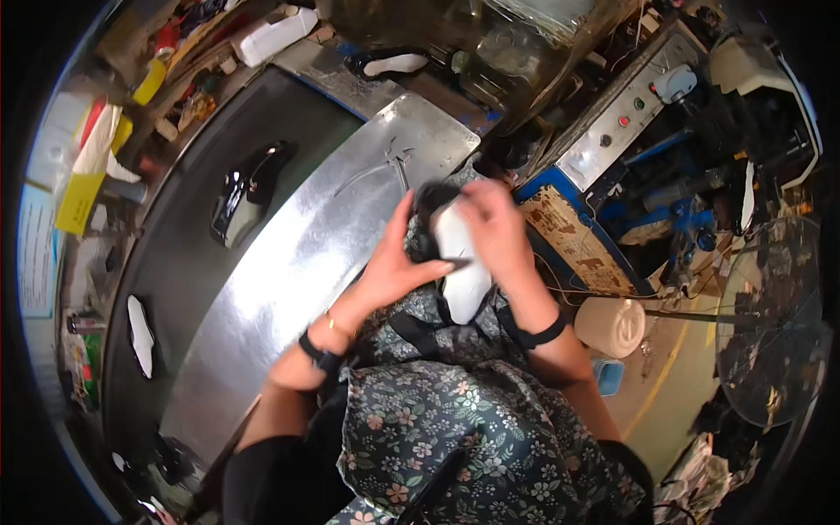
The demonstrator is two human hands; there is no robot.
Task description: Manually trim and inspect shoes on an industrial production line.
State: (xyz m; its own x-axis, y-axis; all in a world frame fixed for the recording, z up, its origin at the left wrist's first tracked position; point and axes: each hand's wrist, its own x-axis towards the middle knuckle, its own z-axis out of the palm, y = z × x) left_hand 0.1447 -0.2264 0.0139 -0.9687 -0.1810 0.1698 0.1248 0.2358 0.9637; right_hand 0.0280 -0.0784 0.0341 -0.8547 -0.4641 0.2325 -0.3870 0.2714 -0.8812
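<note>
Both hands close on a white, smooth, elongated shoe-sole-shaped piece [462, 262] held just above the lap, in front of the floral-patterned apron [455, 429]. The right hand [497, 229] wraps over its upper end, fingers curled down around it; the left hand [395, 262] grips it from the side, thumb pressed across its middle. Some dark material [426, 219] sits bunched between the hands at the piece's top (whether it is a shoe upper cannot be told).

Just beyond lies a curved, shiny metal sheet table [297, 254] with a pair of metal pliers [395, 164] on it. Farther left, a grey belt [184, 262] carries a glossy black shoe part [243, 197] and a white insole [140, 335].
</note>
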